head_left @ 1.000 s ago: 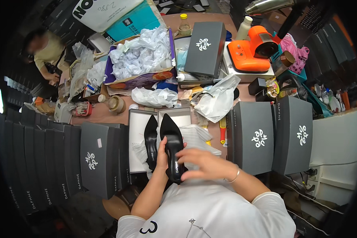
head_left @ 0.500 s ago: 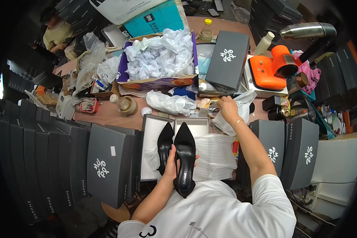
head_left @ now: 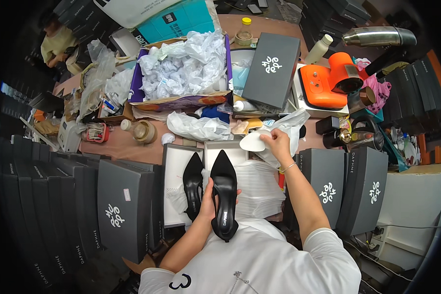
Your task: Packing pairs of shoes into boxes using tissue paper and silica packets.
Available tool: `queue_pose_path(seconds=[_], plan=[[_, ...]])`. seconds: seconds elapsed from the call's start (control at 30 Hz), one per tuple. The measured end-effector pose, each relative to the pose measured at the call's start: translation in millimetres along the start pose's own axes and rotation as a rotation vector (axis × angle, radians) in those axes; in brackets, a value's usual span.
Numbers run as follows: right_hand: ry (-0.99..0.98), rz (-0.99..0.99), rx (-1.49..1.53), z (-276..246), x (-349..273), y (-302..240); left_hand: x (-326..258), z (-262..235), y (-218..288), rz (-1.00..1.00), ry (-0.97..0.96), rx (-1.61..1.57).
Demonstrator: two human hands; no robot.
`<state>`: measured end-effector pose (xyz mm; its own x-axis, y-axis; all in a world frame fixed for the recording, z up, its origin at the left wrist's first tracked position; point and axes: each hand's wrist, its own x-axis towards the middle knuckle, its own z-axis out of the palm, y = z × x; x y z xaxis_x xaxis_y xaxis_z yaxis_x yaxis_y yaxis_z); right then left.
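My left hand (head_left: 208,201) is closed around a black pointed-toe high-heeled shoe (head_left: 224,196), sole side down, its insole facing up. A matching black shoe (head_left: 193,182) lies just to its left, over the open grey shoebox (head_left: 174,169). Between the thumb and fingers of my right hand (head_left: 278,144) is a flat, white, rounded pad (head_left: 254,141). It is held above the box's far right corner, beyond the shoe's toe. Right behind that hand lies a crumpled white plastic bag (head_left: 291,125). White wrapping sheets (head_left: 259,188) are stacked to the right of the held shoe.
Upright grey shoeboxes (head_left: 125,208) line the left side, and more grey boxes (head_left: 323,174) stand on the right. Farther back are a carton (head_left: 181,100) of crumpled tissue, a closed dark box (head_left: 272,68) and an orange device (head_left: 323,88). A person (head_left: 59,46) sits at the far left.
My right hand has come away from the small items by the plastic bag, with the white pad now in its fingers. My left hand still holds the shoe; the whole view has shifted slightly.
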<state>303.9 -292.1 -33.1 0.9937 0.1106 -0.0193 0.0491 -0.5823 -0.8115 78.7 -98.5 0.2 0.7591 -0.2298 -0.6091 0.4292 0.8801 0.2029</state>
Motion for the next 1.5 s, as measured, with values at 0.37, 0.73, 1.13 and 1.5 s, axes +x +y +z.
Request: queue_pose_path(seconds=[0.37, 0.73, 1.13, 1.5], plan=[[-0.33, -0.795, -0.151, -21.0, -164.1, -101.6, -4.5, 29.6, -14.5, 0.208, 0.187, 0.126], [-0.445, -0.514, -0.108, 13.8, -196.1, -99.2, -25.7, 17.0, -26.8, 0.309, 0.265, 0.196], [-0.026, -0.343, -0.174, -20.1, -144.7, -53.3, -14.5, 10.9, -24.1, -0.064, 0.128, 0.287], [-0.278, 0.137, -0.047, -13.7, -202.3, 38.1, 48.2, -57.1, -41.0, -0.227, 0.333, 0.298]])
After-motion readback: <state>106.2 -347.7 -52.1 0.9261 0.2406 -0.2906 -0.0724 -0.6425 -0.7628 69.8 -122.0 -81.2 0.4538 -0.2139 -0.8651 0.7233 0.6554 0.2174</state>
